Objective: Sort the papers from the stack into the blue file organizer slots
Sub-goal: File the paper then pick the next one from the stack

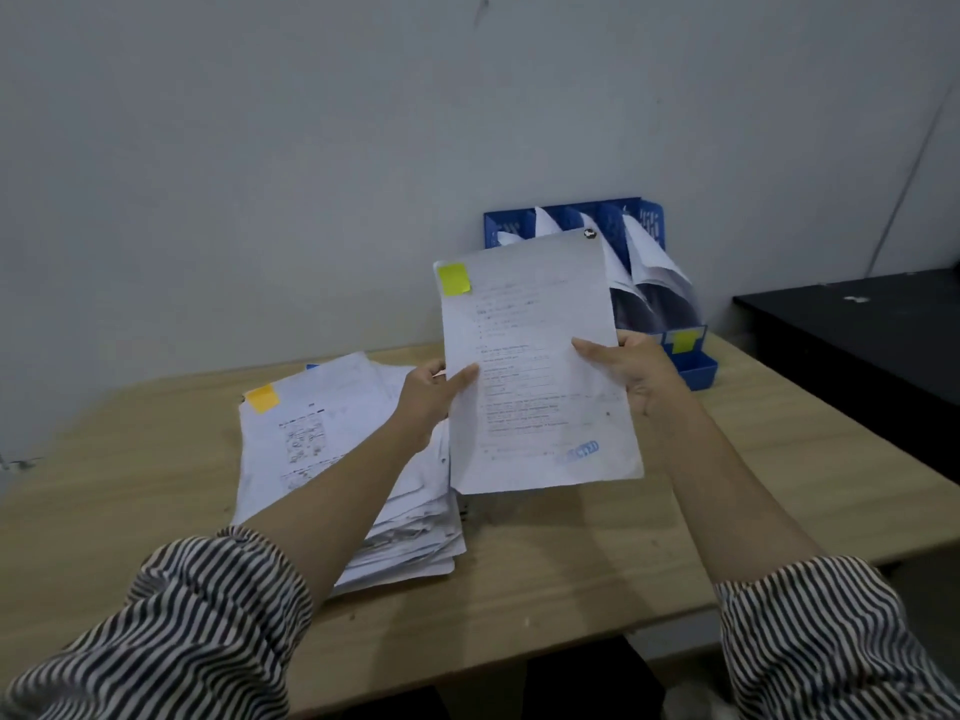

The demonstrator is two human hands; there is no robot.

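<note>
1. both hands held one printed sheet (pixel 535 366) up off the wooden table (pixel 571 563), roughly centre of the scene, tilted back toward the far wall.
2. left hand (pixel 434 402) gripped the sheet's left edge, thumb on the printed face, the other fingers hidden behind the paper.
3. right hand (pixel 636 368) gripped the right edge the same way, thumb lying across the front, the rest behind.
4. sheet carried a yellow sticky note (pixel 454 279) at its top-left corner, a blue stamp (pixel 579 452) near the bottom right, and a small dark clip or staple mark (pixel 589 233) at the top right; print too blurred to read.
5. paper stack (pixel 332 459) lay on the table left of the held sheet, messy, edges fanned out, with an orange sticky note (pixel 262 398) on the top page's far-left corner. left forearm crossed over it.
6. blue file organizer (pixel 613 236) stood at the far side against the wall, partly hidden behind the held sheet. its slots already had papers leaning in them; a yellow label (pixel 684 339) sat on its near lip.
7. dark surface (pixel 857 335) sat to the right of the table.
8. both forearms bare, striped sleeves (pixel 208 631) pushed up.
</note>
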